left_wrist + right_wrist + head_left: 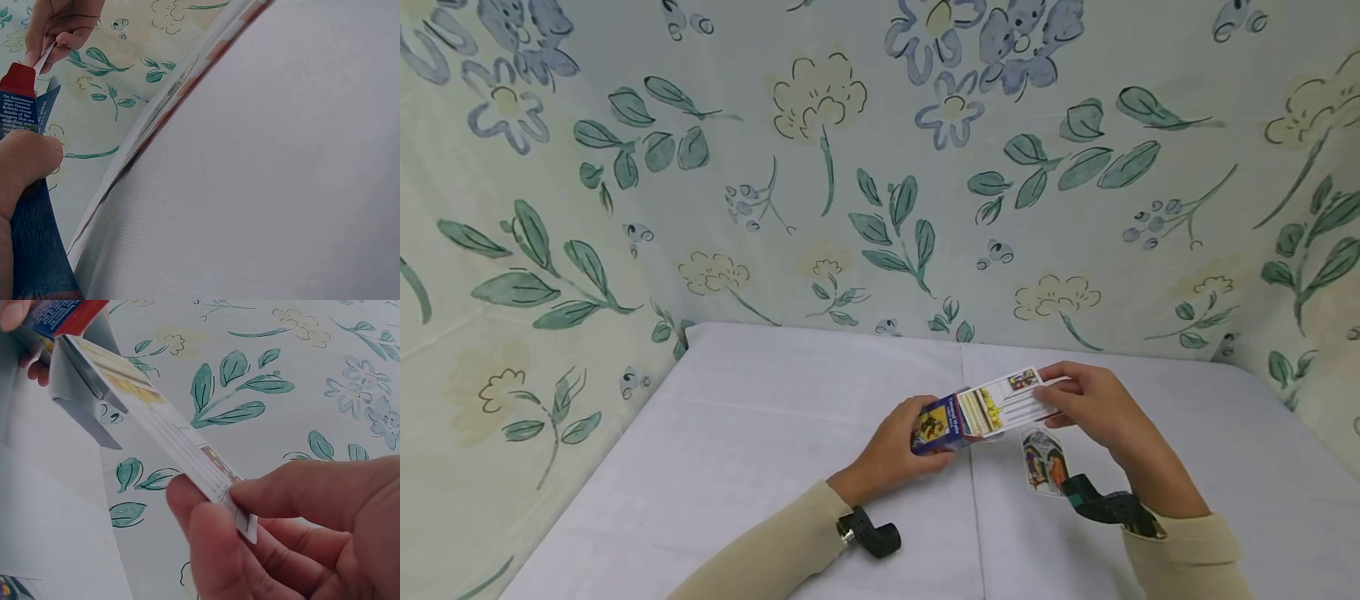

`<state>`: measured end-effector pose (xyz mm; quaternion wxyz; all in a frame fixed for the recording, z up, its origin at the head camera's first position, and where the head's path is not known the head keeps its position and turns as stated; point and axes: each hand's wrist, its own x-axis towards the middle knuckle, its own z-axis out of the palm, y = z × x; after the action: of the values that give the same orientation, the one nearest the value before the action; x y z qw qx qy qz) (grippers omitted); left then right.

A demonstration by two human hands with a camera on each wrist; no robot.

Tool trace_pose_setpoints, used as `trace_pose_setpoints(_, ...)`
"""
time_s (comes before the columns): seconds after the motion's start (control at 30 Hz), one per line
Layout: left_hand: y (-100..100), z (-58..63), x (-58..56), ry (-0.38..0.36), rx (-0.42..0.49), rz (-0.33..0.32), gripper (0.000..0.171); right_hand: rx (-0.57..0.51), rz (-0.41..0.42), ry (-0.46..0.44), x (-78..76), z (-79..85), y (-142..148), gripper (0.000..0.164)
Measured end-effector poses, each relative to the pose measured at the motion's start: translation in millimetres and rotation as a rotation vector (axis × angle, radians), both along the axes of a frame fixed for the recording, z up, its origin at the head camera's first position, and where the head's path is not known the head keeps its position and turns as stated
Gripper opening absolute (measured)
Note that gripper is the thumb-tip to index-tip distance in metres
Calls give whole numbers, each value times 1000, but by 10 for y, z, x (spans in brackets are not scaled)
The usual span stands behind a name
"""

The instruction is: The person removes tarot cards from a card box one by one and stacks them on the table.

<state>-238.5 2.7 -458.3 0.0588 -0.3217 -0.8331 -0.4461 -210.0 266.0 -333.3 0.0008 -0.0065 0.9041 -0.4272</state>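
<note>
The left hand (883, 446) curls round a box (934, 425) above the white table (760, 400), the box's long axis and open end pointing rightward and slightly away, toward the right hand (1097, 408), which pinches a protruding card (1011, 402)

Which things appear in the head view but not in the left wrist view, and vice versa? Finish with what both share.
Only the head view: a loose picture card, both beige sleeves and the black wrist mounts. Only the left wrist view: a paragraph of small white print on the box. Both: the left hand gripping the box, the right hand pinching a card, floral fabric and white cloth.
</note>
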Motion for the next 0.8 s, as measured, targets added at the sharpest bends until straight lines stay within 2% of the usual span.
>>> trace_pose_setpoints(0.27, -1, 19, 14, -15, -4, 7, 72, -19, -25, 3, 18, 32, 99, 47)
trace_pose_setpoints(0.8, 3, 31, 24, -4, -9, 18, 72, -48, -61, 19, 63, 22, 225, 44)
